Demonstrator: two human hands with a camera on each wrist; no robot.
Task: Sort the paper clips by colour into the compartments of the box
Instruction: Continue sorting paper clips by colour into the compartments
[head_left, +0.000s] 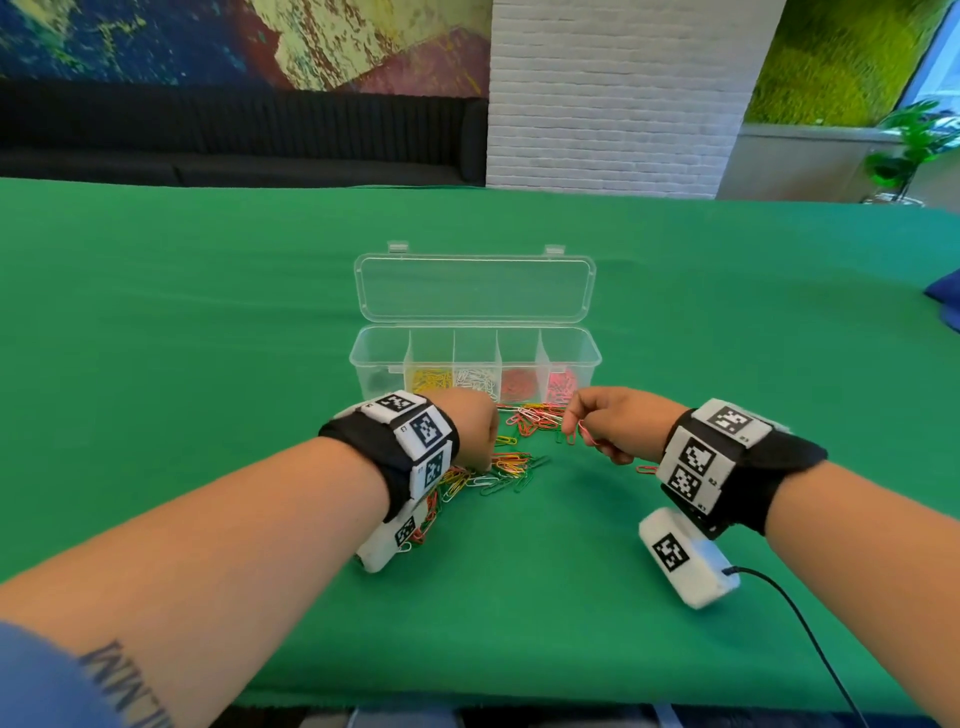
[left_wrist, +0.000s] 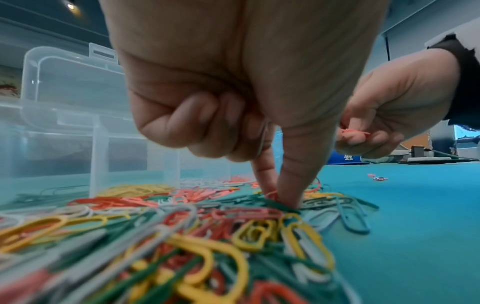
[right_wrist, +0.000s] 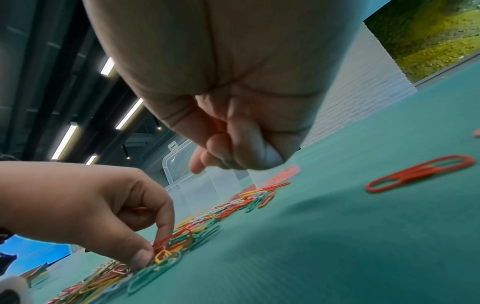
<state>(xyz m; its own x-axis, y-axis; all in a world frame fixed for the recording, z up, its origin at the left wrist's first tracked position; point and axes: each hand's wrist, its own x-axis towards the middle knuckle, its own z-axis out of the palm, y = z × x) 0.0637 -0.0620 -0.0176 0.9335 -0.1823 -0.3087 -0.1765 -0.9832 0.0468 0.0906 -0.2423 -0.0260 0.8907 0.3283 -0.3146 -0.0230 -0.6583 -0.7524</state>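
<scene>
A: Mid-sort at a green table (head_left: 208, 312). Left hand (head_left: 470, 431) down in the mixed pile of paper clips (head_left: 511, 462), thumb and forefinger tips pinched together on an orange-red clip (right_wrist: 172, 238), other fingers curled in. Right hand (head_left: 615, 423) raised just above the cloth, fingers curled round a few pink clips (left_wrist: 354, 131).

B: Step in hand?

A: Picking, by the look of it: gathering one colour per hand before a drop. Next move likely a short carry forward to the clear box (head_left: 475, 358) just behind the pile, then a release over the matching compartment. Needs a clean aim between narrow dividers, and a firm pinch, thin wire slipping easily.

B: And the box?

A: Lid open, tilted back. Five compartments in a row. From the left: first with something dark and hard to make out, then yellow (head_left: 431, 379), white (head_left: 475, 382), orange-red (head_left: 519, 384) and pink (head_left: 561, 382). Green clips plentiful in the pile. One orange-red stray (right_wrist: 419, 173) lying apart, near the right wrist. Plenty left unsorted.
</scene>
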